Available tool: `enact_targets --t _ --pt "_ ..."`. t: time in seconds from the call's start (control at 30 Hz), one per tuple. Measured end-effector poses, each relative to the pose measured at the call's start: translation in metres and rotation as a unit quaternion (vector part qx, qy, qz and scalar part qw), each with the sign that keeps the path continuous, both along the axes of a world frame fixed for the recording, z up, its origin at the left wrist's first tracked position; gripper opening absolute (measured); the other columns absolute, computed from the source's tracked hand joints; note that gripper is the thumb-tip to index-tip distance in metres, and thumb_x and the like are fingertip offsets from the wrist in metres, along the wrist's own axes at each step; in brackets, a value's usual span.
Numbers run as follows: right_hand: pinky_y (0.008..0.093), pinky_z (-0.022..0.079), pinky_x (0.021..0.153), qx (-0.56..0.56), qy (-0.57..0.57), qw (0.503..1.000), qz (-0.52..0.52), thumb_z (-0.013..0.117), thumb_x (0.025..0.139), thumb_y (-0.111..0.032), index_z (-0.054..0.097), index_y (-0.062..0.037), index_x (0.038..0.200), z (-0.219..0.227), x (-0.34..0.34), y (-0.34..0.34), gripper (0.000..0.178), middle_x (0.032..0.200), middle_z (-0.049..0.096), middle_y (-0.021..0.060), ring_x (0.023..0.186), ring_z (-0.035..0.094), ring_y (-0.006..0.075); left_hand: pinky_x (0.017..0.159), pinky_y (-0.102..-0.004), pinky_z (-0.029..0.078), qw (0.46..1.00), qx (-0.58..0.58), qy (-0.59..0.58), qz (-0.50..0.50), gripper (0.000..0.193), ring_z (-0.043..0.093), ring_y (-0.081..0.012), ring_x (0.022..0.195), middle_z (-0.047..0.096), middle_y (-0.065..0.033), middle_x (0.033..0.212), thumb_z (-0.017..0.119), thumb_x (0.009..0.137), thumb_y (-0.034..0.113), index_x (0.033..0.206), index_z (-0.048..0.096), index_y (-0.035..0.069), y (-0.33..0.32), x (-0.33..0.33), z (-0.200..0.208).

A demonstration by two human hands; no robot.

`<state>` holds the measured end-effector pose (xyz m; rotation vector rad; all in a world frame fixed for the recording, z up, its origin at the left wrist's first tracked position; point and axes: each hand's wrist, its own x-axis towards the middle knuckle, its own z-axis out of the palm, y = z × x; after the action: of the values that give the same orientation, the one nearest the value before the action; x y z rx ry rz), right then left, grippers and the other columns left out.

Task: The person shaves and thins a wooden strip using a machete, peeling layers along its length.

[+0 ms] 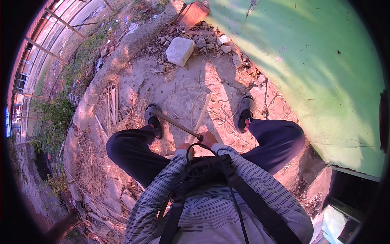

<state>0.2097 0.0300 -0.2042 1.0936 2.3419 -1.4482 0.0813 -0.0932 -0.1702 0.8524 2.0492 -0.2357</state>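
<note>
You sit or squat with your knees wide, and your two hands are close together near the middle of the frame. Your right hand [209, 139] looks curled around the end of a long dark tool [176, 123]. The tool slants toward the upper left, and its far end shows over your left shoe [158, 131]. I cannot tell if it touches the shoe.

A thin pale stick [201, 114] is in the middle of the frame. Its top end points up and a bit right, between your feet, and its low end comes down to your hands. Your left hand [184, 147] is by that low end. A black loop [189, 151] hides part of this hand, so I cannot tell if its fingers are tight on the stick or loose.

I think the step in hand is work on the stick with the tool. It looks like you have the tool ready, but I cannot see if its edge touches the stick.

The next move, I think, calls for a firm left hand on the stick and a slow right hand. The far end of the tool needs room away from your left shoe and your left leg [132, 152]. The bare ground [178, 87] at the upper middle, below the pale block [180, 51], looks like a safer way to point it.
</note>
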Motion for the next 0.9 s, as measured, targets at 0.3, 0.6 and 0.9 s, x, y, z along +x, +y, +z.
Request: enact_targets --t 0.3,0.6,0.9 --pt "0.0453 0.058 0.082 0.037 0.002 0.998 -0.044 0.076 0.070 -0.028 0.076 -0.0102 0.095 -0.014 -0.001 0.011 0.031 0.090 0.074 0.0144 0.088 0.072 0.0355 0.092 -0.0474 0.055 0.999 0.023 -0.032 -0.034 0.032 0.068 -0.0391 0.110 0.071 -0.0229 0.114 0.065 0.089 0.028 0.107 0.074 0.003 0.002 -0.004 0.005" --pt "0.0465 0.058 0.083 0.020 -0.011 1.000 0.004 0.075 0.072 -0.031 0.076 -0.0134 0.094 0.000 -0.010 0.002 0.028 0.089 0.074 0.0161 0.088 0.071 0.0374 0.091 -0.0473 0.056 0.991 0.014 -0.018 -0.132 0.030 0.068 -0.0393 0.110 0.071 -0.0228 0.114 0.064 0.088 0.024 0.106 0.075 0.002 -0.019 -0.013 -0.044" --pt "0.0473 0.057 0.083 0.019 -0.016 1.000 -0.003 0.076 0.073 -0.029 0.077 -0.0128 0.100 0.005 -0.008 0.003 0.032 0.091 0.074 0.0166 0.090 0.072 0.0369 0.093 -0.0473 0.056 1.000 -0.001 -0.009 -0.025 0.031 0.068 -0.0391 0.112 0.071 -0.0227 0.115 0.061 0.090 0.025 0.108 0.075 0.003 -0.011 -0.006 -0.029"
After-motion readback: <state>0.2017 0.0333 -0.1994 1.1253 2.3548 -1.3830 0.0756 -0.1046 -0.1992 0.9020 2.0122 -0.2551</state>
